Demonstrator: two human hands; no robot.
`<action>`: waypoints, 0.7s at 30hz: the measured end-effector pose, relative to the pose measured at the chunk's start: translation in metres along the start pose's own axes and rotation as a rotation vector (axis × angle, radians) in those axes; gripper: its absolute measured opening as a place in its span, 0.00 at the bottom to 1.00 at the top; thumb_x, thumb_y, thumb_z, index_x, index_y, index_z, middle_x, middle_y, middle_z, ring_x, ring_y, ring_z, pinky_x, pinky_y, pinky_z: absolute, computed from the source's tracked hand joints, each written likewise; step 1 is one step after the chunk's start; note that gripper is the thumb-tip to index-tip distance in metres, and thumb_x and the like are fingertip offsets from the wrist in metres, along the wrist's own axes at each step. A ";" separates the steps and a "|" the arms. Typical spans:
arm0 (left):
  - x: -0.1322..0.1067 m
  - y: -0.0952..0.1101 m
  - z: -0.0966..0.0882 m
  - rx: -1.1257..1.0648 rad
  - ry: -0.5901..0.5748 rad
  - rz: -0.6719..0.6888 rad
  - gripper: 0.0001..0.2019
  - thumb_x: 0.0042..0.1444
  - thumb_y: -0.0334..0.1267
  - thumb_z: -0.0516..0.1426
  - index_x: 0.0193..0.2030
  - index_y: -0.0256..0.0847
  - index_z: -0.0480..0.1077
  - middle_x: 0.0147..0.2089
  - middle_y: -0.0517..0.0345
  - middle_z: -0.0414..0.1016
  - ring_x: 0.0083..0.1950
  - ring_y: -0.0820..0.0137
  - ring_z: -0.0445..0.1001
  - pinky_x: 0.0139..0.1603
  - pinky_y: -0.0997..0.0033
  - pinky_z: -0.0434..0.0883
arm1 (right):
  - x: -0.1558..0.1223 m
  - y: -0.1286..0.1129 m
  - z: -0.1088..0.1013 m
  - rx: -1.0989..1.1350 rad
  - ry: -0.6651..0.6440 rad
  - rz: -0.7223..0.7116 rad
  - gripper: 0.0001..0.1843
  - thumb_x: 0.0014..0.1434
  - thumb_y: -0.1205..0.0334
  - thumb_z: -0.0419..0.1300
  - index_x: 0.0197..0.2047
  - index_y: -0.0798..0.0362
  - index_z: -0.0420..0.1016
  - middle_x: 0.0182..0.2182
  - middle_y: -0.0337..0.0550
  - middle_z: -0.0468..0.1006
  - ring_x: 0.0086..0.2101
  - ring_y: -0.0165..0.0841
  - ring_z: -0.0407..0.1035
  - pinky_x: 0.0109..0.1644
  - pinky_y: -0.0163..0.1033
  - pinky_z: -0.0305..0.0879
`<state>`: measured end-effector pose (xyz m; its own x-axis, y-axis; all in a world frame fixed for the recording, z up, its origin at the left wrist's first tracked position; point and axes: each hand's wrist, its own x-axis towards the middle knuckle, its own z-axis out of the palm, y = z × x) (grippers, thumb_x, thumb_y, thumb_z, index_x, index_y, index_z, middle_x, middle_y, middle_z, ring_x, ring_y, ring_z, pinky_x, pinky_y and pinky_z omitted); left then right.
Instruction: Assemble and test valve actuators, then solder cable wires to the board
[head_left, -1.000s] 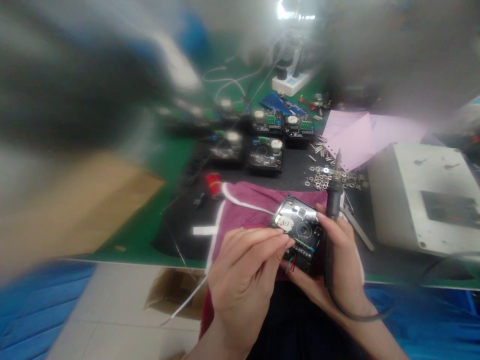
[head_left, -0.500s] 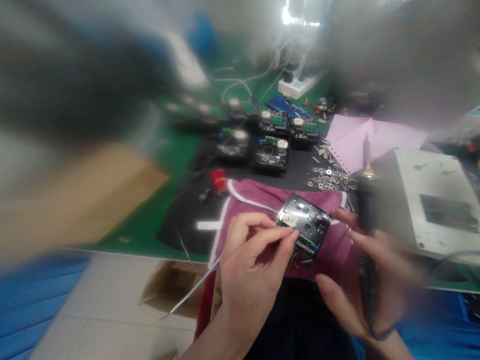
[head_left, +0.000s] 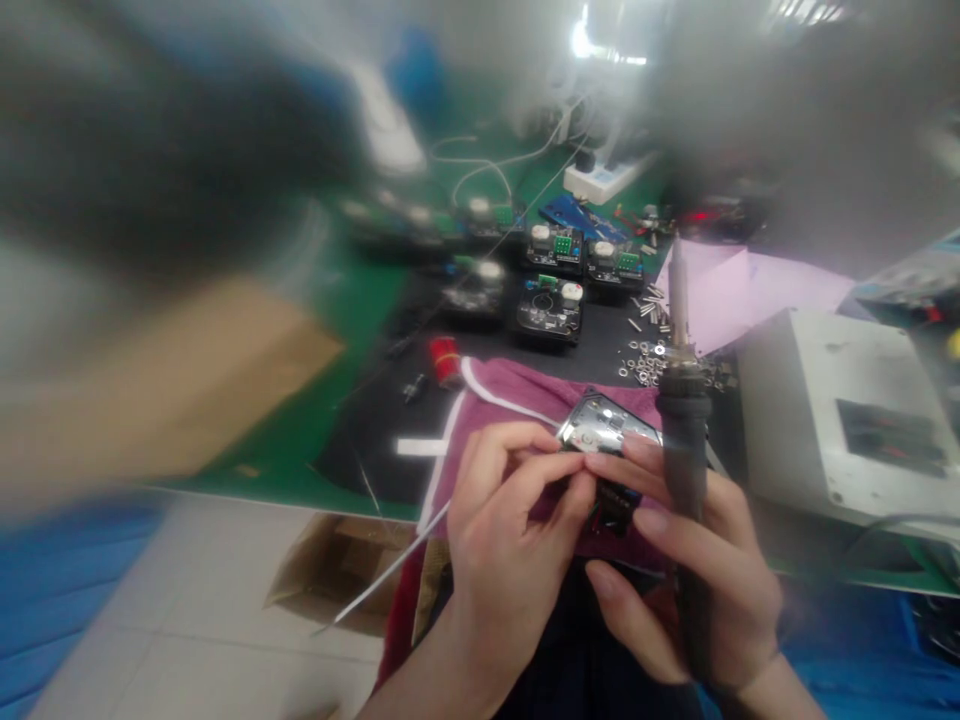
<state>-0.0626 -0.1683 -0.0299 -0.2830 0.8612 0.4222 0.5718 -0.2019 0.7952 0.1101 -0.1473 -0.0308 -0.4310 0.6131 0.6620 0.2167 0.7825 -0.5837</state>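
Observation:
A black circuit board module (head_left: 604, 425) with a shiny face lies on a purple cloth (head_left: 517, 392), partly hidden by my fingers. My left hand (head_left: 510, 530) is closed at its lower left edge, thumb and fingertip pinched together; what they pinch is too small to make out. Within my right hand (head_left: 720, 570) is a soldering iron (head_left: 684, 430), its tip pointing up and away from the board. Right-hand fingertips reach over the module's right side, close to my left fingertips. A thin whitish cord (head_left: 382, 587) trails below my left hand.
Several similar black modules (head_left: 550, 305) stand beyond the cloth. Metal rings (head_left: 645, 362) and pins lie scattered near pink paper (head_left: 780, 285). A grey metal box (head_left: 787, 420) stands at right, a red spool (head_left: 445, 360) at left. Further back is a white power strip (head_left: 604, 180).
My right hand has moved left with the soldering iron, bringing its fingers over the module beside my left hand. My left hand keeps its pinch in nearly the same place.

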 end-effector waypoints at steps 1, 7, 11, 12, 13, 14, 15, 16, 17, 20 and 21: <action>-0.001 0.000 0.001 0.003 0.013 0.008 0.05 0.62 0.31 0.68 0.43 0.46 0.83 0.46 0.60 0.76 0.46 0.73 0.77 0.47 0.74 0.77 | 0.001 0.001 0.000 -0.014 0.006 -0.001 0.46 0.50 0.78 0.74 0.70 0.55 0.66 0.71 0.56 0.67 0.64 0.50 0.72 0.71 0.56 0.71; -0.007 -0.002 0.006 0.041 0.055 0.062 0.07 0.62 0.30 0.68 0.46 0.44 0.81 0.47 0.59 0.76 0.46 0.74 0.77 0.49 0.75 0.76 | 0.002 0.002 0.000 -0.037 0.033 0.046 0.41 0.51 0.76 0.74 0.66 0.56 0.69 0.66 0.58 0.71 0.63 0.48 0.74 0.69 0.54 0.73; -0.008 -0.005 0.009 0.054 0.081 0.100 0.09 0.63 0.29 0.68 0.48 0.44 0.80 0.48 0.58 0.76 0.47 0.72 0.77 0.50 0.74 0.78 | 0.002 0.001 0.000 -0.048 0.050 0.061 0.40 0.52 0.75 0.74 0.66 0.55 0.69 0.66 0.58 0.71 0.62 0.47 0.75 0.67 0.54 0.75; -0.008 -0.005 0.009 0.053 0.084 0.104 0.10 0.63 0.28 0.67 0.49 0.44 0.80 0.49 0.58 0.76 0.48 0.72 0.78 0.51 0.73 0.78 | 0.003 0.002 0.000 -0.053 0.051 0.071 0.39 0.52 0.75 0.74 0.66 0.55 0.69 0.65 0.59 0.71 0.62 0.47 0.74 0.67 0.54 0.75; -0.008 -0.006 0.010 0.050 0.082 0.105 0.10 0.63 0.28 0.67 0.49 0.44 0.79 0.49 0.58 0.76 0.48 0.72 0.78 0.51 0.73 0.78 | 0.004 0.002 0.001 -0.057 0.054 0.082 0.39 0.52 0.75 0.74 0.66 0.55 0.70 0.64 0.59 0.73 0.63 0.47 0.74 0.67 0.54 0.75; -0.008 -0.006 0.011 0.045 0.080 0.103 0.10 0.63 0.28 0.67 0.49 0.44 0.79 0.50 0.58 0.75 0.48 0.72 0.78 0.51 0.73 0.79 | 0.004 0.002 0.002 -0.062 0.053 0.092 0.38 0.52 0.75 0.74 0.65 0.55 0.70 0.63 0.59 0.74 0.63 0.47 0.73 0.67 0.55 0.75; -0.008 -0.007 0.012 0.041 0.078 0.099 0.10 0.63 0.28 0.67 0.49 0.44 0.79 0.50 0.58 0.75 0.48 0.72 0.78 0.51 0.73 0.79 | 0.005 0.002 0.002 -0.065 0.051 0.101 0.38 0.52 0.74 0.74 0.65 0.54 0.70 0.62 0.59 0.76 0.64 0.47 0.73 0.68 0.55 0.75; -0.008 -0.007 0.012 0.039 0.076 0.098 0.10 0.63 0.28 0.67 0.50 0.44 0.79 0.50 0.58 0.75 0.48 0.72 0.78 0.51 0.74 0.79 | 0.006 0.002 0.003 -0.065 0.052 0.108 0.38 0.52 0.74 0.74 0.65 0.54 0.70 0.61 0.58 0.77 0.64 0.46 0.73 0.68 0.55 0.75; -0.008 -0.008 0.013 0.038 0.078 0.102 0.10 0.63 0.28 0.67 0.50 0.44 0.79 0.50 0.57 0.75 0.48 0.73 0.78 0.51 0.74 0.79 | 0.006 0.003 0.003 -0.061 0.056 0.115 0.38 0.52 0.74 0.74 0.65 0.53 0.70 0.61 0.58 0.77 0.63 0.46 0.73 0.68 0.56 0.75; -0.005 -0.006 0.012 0.049 0.075 0.117 0.11 0.63 0.28 0.67 0.50 0.43 0.79 0.50 0.57 0.75 0.49 0.73 0.78 0.52 0.74 0.79 | 0.006 0.002 -0.001 -0.034 0.082 0.129 0.37 0.53 0.74 0.72 0.66 0.52 0.71 0.63 0.56 0.76 0.60 0.47 0.76 0.66 0.58 0.75; -0.004 -0.005 0.011 0.060 0.071 0.115 0.10 0.63 0.28 0.67 0.50 0.42 0.79 0.50 0.57 0.75 0.48 0.74 0.78 0.52 0.75 0.79 | 0.004 0.000 -0.005 -0.040 0.097 0.128 0.36 0.54 0.73 0.71 0.65 0.51 0.72 0.62 0.55 0.77 0.59 0.48 0.77 0.65 0.59 0.75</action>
<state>-0.0555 -0.1653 -0.0400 -0.2652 0.7985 0.5404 0.6476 -0.2677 0.7134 0.1126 -0.1443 -0.0261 -0.3115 0.7139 0.6271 0.2997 0.7001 -0.6481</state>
